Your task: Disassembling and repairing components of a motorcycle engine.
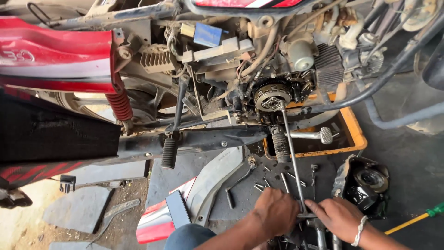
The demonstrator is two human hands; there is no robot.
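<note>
Steel T-handle wrench [292, 157], stiff and likely oily, reaches the clutch [272, 95]. Left hand [276, 212] and right hand [340, 217] each close around its crossbar, the best purchase.

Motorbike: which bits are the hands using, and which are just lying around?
In use:
left hand
right hand
long T-handle wrench
clutch assembly

Lying about:
orange drip tray
loose bolts
black engine cover
red side panel
green-handled screwdriver

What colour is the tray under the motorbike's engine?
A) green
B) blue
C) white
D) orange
D: the tray sitting on the floor below the open engine has a bright orange rim, just past the long rod that both hands hold.
</note>
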